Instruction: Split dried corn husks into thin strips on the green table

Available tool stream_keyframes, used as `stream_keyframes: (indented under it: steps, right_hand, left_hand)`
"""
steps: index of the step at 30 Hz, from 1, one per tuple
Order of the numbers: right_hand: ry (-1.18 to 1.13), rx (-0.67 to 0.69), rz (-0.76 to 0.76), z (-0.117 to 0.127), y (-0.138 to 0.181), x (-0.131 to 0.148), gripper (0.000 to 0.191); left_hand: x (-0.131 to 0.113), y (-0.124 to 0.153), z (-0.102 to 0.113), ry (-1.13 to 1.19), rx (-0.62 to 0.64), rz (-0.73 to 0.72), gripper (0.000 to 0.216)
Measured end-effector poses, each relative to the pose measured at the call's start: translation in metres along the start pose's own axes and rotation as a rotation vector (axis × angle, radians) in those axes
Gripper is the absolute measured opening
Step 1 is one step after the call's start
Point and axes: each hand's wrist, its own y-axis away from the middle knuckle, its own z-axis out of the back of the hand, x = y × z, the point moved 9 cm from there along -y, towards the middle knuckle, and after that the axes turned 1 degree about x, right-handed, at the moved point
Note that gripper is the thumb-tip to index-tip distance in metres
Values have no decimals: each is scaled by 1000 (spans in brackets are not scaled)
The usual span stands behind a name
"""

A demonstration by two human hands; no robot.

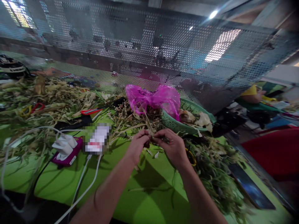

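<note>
Left hand (139, 142): pinching dry stalk (149, 123)
Right hand (173, 144): pinching it too
Stalk: above counter's (137, 203) middle
Scraps (156, 154): few beneath; seemingly partway
Dried heap (56, 96): far left corner, unhandled
Greener heap (217, 180): right edge, unhandled

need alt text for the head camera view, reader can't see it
A person's left hand and right hand pinch a dry plant piece above a green tabletop. Beyond them are a pink plastic bag and a green basket; dried plants spread left, greener plants right.
</note>
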Motion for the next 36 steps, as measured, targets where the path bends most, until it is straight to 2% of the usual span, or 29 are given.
stream_keyframes:
  steps: [3,6,9,13,16,18,21,27,33,36]
  right_hand:
    - [-29,-21,-24,-1,1,-3,2]
    - [-106,-60,-139,-1,4,-14,8]
    - [-236,-74,-287,-4,8,-28,15]
    - [-413,-119,-384,-4,10,-36,22]
    - [-522,-76,-445,-10,10,-40,34]
    - [-555,-10,-476,-17,11,-42,31]
    - [-543,-11,-475,-18,12,-44,24]
    - [-657,-168,-491,-16,13,-42,23]
    - [-525,-92,-464,-21,11,-39,21]
    - [-398,-90,-420,-3,6,-44,23]
  left_hand:
    - [0,0,2,42,-43,7,11]
    - [-3,2,-1,54,-20,10,14]
    - [-9,4,-6,-19,9,-24,15]
    - [-17,5,-9,-145,34,-103,17]
    - [-19,2,-9,-208,56,-148,18]
    - [-19,0,-8,-238,64,-176,19]
    - [-14,-3,-4,-207,29,-155,20]
    - [-4,-2,1,6,-73,-58,24]
    - [-5,0,1,-18,-90,-72,20]
    - [-5,-1,3,3,-97,-45,21]
